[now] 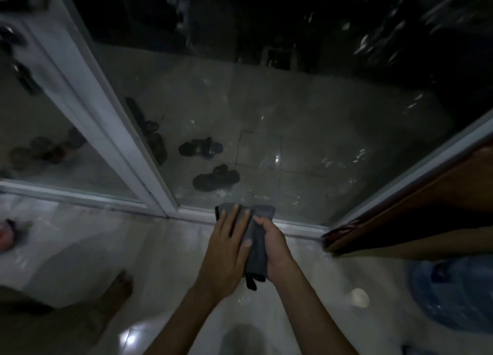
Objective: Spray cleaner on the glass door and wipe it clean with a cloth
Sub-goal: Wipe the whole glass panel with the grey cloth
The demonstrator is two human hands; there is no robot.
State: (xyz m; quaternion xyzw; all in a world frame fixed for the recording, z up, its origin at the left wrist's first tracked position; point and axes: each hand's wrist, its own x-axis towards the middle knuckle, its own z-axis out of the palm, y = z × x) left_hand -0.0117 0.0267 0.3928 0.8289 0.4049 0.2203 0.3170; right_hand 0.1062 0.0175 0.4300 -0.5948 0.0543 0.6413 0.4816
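Observation:
A dark grey cloth point(256, 245) hangs folded between both my hands, just in front of the bottom rail of the glass door point(266, 146). My left hand point(226, 250) lies flat on the cloth's left side with its fingers spread. My right hand point(274, 250) grips the cloth from the right, fingers curled over its edge. The glass shows wet streaks and droplets low down and on the right. No spray bottle is in view.
A white door frame post point(106, 119) runs diagonally at left. Several sandals point(201, 146) lie outside behind the glass. A brown wooden door point(416, 208) leans at right, above a blue water jug point(453, 296). My bare foot point(117, 288) stands on the glossy tiled floor.

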